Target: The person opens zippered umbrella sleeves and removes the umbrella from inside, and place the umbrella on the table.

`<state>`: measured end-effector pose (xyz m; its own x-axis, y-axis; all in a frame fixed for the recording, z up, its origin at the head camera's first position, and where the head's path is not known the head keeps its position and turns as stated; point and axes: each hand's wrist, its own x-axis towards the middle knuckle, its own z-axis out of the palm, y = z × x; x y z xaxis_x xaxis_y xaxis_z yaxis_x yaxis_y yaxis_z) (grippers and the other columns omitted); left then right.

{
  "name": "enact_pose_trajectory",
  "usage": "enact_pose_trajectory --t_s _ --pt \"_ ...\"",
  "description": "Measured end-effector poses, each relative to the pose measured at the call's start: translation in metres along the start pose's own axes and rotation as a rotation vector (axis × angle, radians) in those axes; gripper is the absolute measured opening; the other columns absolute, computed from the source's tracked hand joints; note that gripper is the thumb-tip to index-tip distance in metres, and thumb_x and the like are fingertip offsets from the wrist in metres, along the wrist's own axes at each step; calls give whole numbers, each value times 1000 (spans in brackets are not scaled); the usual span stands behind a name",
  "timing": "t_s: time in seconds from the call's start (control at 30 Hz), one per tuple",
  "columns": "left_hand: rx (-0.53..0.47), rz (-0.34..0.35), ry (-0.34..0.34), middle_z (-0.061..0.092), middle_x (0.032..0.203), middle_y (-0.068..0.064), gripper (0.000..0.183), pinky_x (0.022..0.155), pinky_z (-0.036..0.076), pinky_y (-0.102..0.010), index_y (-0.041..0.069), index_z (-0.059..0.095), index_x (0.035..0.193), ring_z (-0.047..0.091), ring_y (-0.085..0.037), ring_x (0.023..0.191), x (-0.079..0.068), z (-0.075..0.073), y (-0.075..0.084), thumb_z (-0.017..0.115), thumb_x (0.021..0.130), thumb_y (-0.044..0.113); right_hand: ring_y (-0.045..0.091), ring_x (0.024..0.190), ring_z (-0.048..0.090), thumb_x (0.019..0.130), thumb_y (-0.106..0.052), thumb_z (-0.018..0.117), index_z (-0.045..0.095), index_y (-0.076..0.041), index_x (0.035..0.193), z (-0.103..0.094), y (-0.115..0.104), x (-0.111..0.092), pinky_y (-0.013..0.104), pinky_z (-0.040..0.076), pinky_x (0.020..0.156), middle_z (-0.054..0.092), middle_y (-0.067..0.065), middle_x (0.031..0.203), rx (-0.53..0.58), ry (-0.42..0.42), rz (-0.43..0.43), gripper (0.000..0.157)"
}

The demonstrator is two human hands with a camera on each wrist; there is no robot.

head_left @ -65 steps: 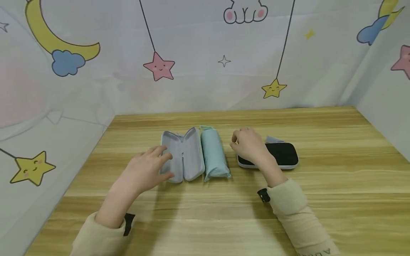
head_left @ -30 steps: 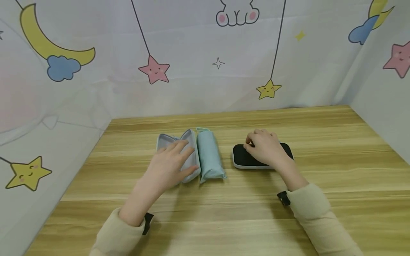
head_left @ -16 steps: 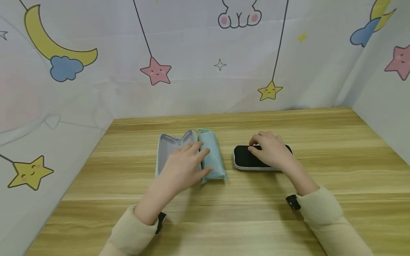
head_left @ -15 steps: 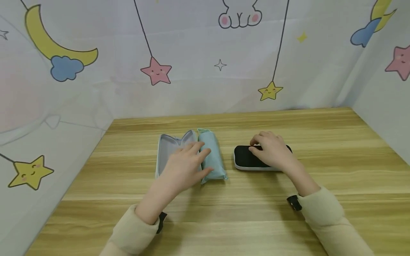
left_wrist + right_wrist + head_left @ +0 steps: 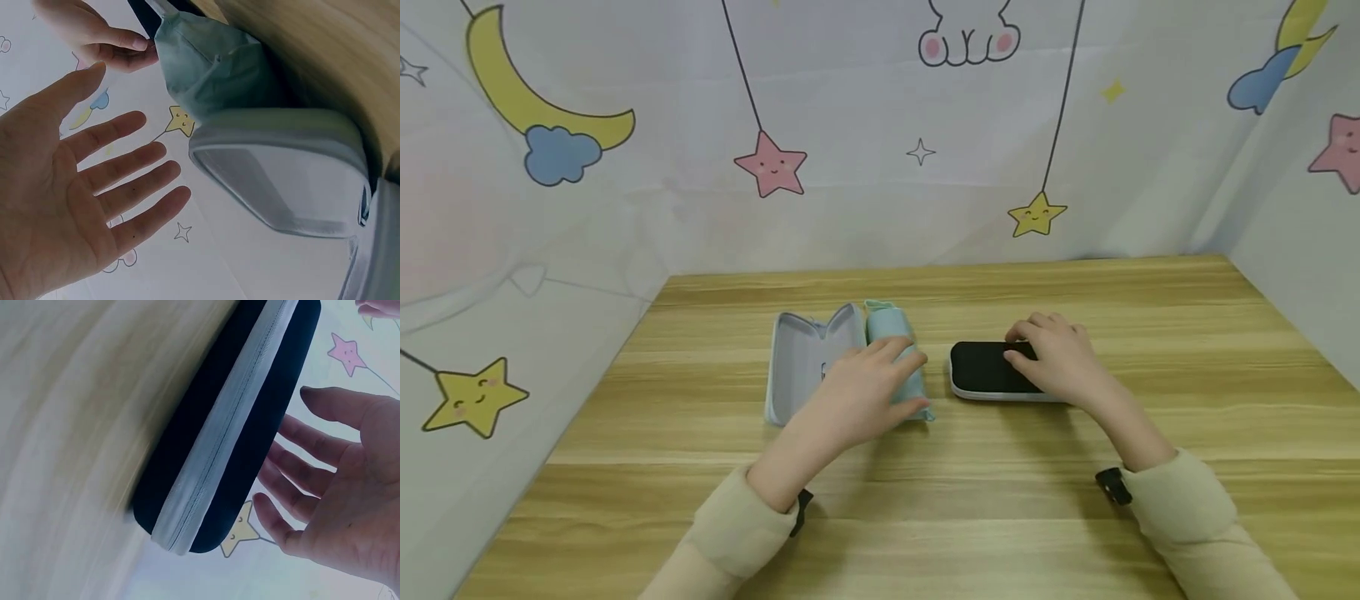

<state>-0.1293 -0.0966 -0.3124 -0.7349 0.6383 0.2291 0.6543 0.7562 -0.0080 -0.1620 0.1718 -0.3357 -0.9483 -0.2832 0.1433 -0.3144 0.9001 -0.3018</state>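
In the head view, my left hand (image 5: pixel 868 396), fingers spread, is over the light teal, roll-shaped pouch (image 5: pixel 887 321) and covers part of it. The left wrist view shows the palm bare, with the pouch (image 5: pixel 212 72) and the unzipped pale grey case (image 5: pixel 281 181) beyond the fingertips. That case (image 5: pixel 793 362) lies spread open along the pouch's left side. To the right, my right hand (image 5: pixel 1060 358) is over the right part of a black zip case (image 5: pixel 985 367). In the right wrist view its loosely bent fingers hold nothing, and the case's pale zip band (image 5: pixel 225 425) faces the camera.
All three things lie on a wood-grain table (image 5: pixel 925 533). A white cloth backdrop (image 5: pixel 850 225) printed with stars and moons rises behind the table's far edge and along both sides. A strip of bare tabletop separates the teal pouch from the black case.
My left hand has moved right, from over the grey case to over the teal pouch. My right hand has slid right across the black case. The cases and pouch lie where they were.
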Motion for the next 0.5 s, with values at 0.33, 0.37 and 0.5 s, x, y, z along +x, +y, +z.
enact_pose_trajectory --t_s 0.33,0.37,0.5 --pt "-66 6 -92 54 138 -4 52 86 55 -37 18 57 131 58 -22 120 15 3 11 63 89 48 41 116 49 94 -22 60 63 -5 118 -2 11 -5 64 33 92 61 18 122 -28 -5 -7 30" --pt "-65 8 -99 54 138 -4 53 85 55 -37 17 57 132 58 -22 120 16 3 13 63 89 48 41 117 49 94 -22 60 63 -5 119 -4 12 -5 65 33 92 61 18 122 -26 -8 -7 30" --pt "-58 16 -119 53 138 -3 54 85 55 -36 17 55 133 57 -21 122 22 2 19 63 90 47 42 117 49 94 -21 59 63 -6 119 -9 18 -6 67 32 93 61 17 121 -19 -28 -12 29"
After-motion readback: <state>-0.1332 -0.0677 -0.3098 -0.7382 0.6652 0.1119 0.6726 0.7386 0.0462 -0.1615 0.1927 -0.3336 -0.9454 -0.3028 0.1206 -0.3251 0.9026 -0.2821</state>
